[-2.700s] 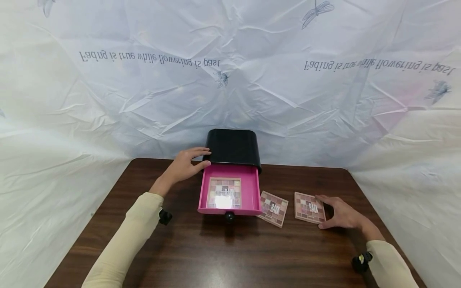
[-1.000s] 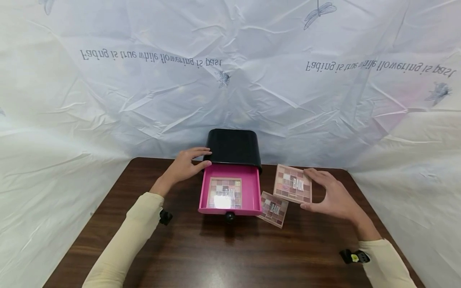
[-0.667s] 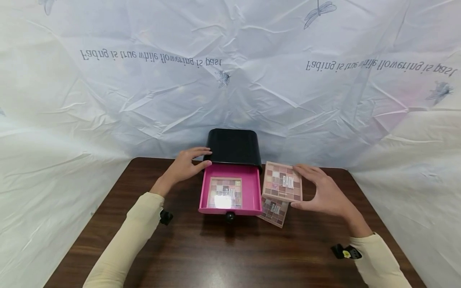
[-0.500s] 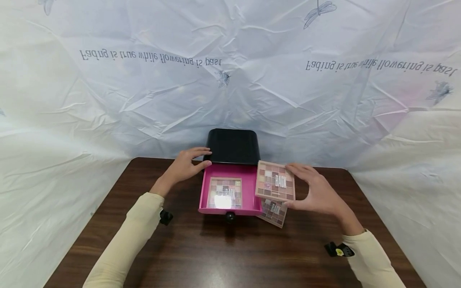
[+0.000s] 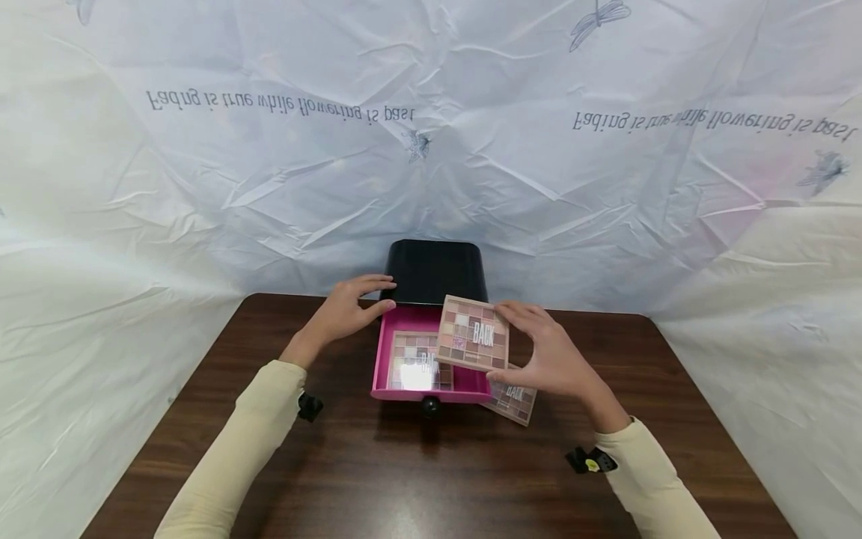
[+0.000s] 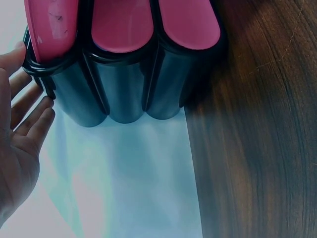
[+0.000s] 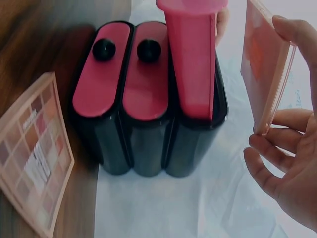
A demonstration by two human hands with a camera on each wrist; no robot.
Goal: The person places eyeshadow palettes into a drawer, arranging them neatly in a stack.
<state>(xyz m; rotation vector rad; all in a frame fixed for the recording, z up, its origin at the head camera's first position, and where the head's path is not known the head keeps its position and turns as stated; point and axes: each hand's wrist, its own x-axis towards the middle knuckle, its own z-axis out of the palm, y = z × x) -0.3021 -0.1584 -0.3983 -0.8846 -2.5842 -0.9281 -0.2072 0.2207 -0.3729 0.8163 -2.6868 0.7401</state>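
Observation:
My right hand (image 5: 542, 348) pinches an eyeshadow palette (image 5: 471, 333) by its right side, thumb at the near edge and fingers at the far one. It is held over the right half of a pulled-out pink drawer (image 5: 465, 396), overlapping another palette (image 5: 407, 359) that lies inside on the left. My left hand (image 5: 343, 307) rests with loose fingers at the left side of the black drawer unit (image 5: 436, 271). In the right wrist view, the held palette (image 7: 265, 69) is tilted near the open top drawer (image 7: 190, 64); two lower drawers (image 7: 146, 84) are closed.
A third palette (image 5: 517, 403) lies on the brown wooden table (image 5: 431, 479), right of the drawer and partly hidden. A black knob (image 5: 429, 406) sticks out from the drawer front. White printed sheeting (image 5: 431, 187) hangs right behind the unit.
My right hand took the palette from the table at the right, lifted it and carried it left over the drawer. My left hand has stayed at the unit.

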